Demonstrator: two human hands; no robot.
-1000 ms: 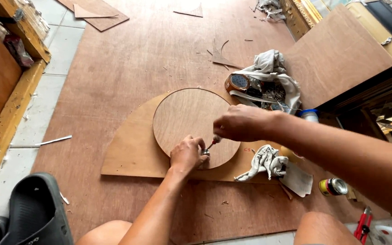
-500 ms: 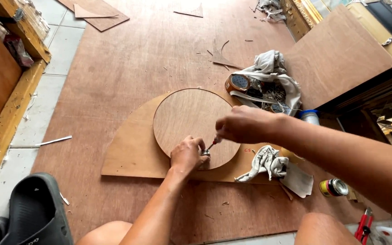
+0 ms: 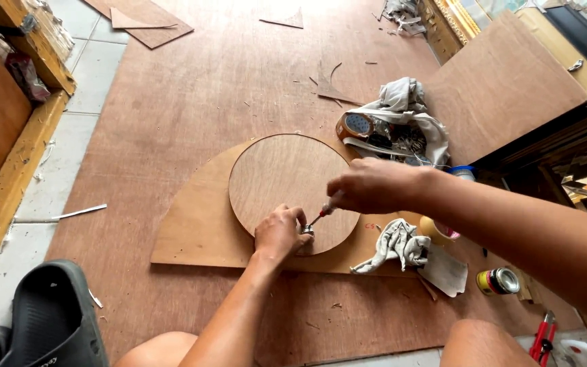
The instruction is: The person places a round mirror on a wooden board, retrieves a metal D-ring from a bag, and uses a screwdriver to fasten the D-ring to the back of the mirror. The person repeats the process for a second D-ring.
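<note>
Nothing moved: right hand [image 3: 375,185] w/ screwdriver [image 3: 326,208], left hand [image 3: 280,232] steadying.

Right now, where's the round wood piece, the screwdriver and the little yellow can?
Round wood piece [image 3: 276,180], head view, bare middle of its top.
Screwdriver [image 3: 321,216], head view, red shaft below the right hand.
Little yellow can [image 3: 497,281], head view, its side.

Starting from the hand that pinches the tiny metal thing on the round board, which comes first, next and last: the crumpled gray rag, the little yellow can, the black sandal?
From the left hand:
1. Crumpled gray rag, just to its right on the half-round board.
2. Little yellow can, farther right, past the rag.
3. Black sandal, away at the lower left corner.
The can and sandal are fairly close to call.
</note>
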